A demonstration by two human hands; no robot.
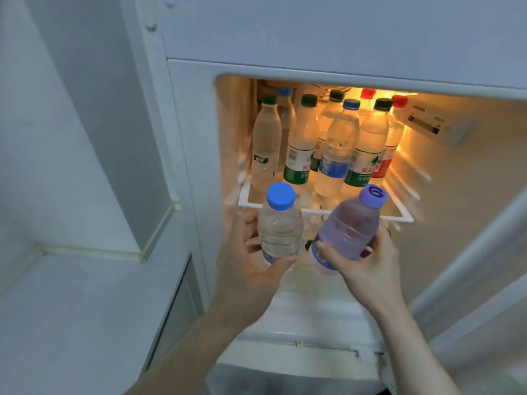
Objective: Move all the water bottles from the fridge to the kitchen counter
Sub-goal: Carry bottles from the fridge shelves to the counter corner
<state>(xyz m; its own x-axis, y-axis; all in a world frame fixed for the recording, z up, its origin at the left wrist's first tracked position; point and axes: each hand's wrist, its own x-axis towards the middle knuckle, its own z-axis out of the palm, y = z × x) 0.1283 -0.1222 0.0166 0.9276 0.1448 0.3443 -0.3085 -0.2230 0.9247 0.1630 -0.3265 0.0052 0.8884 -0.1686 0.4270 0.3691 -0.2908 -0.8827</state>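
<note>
Left grip [251, 252] grasping blue-capped bottle [281, 226] | right grip [368, 260] grasping purple-capped bottle [346, 229] | many bottles [336, 143] remaining on fridge shelf [405, 216]; surface unseen

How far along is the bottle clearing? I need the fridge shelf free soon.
Nothing visibly done: no counter with delivered bottles is in view. In hand: the left hand grips a blue-capped bottle and the right hand grips a purple-capped bottle, both in front of the open fridge. Left: at least eight bottles still stand on the lit shelf, with green, blue and red caps.
</note>
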